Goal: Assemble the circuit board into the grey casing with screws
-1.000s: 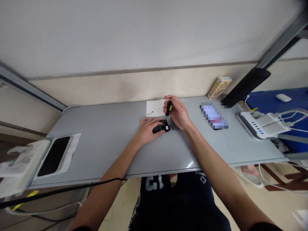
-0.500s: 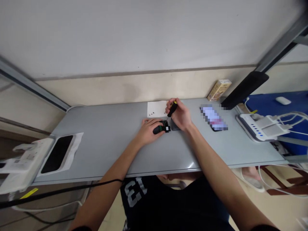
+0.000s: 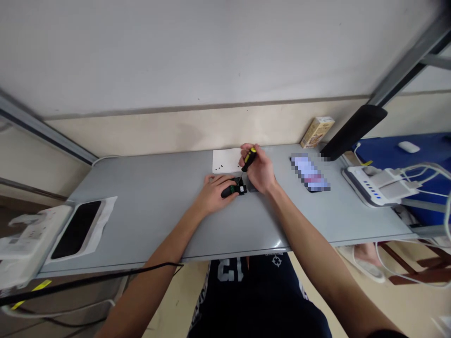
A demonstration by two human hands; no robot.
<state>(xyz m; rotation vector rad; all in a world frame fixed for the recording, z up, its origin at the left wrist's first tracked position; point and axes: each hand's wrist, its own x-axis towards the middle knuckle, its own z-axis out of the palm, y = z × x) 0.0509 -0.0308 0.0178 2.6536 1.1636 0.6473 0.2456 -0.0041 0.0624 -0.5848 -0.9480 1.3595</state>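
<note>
My left hand (image 3: 217, 193) grips a small black device (image 3: 237, 189) with a green circuit board showing at its end, pressing it to the grey table. My right hand (image 3: 260, 170) is shut on a yellow-and-black screwdriver (image 3: 249, 159), whose thin shaft points down at the device. Its tip is hidden among my fingers and the device. A sheet of white paper (image 3: 225, 160) lies just beyond my hands, holding several tiny dark screws (image 3: 220, 166). A dark grey piece (image 3: 252, 187) sits under my right hand.
The grey table (image 3: 148, 225) runs along a wall. A pixelated phone (image 3: 310, 173) lies right of my hands, and a cardboard box (image 3: 317, 132) stands at the back. A white charging hub (image 3: 375, 185) sits at the right end, and a black slab on white cloth (image 3: 75, 230) lies left.
The screwdriver's handle has shifted slightly and tilts differently over the device. The whole view has drifted a little. Both hands keep their hold.
</note>
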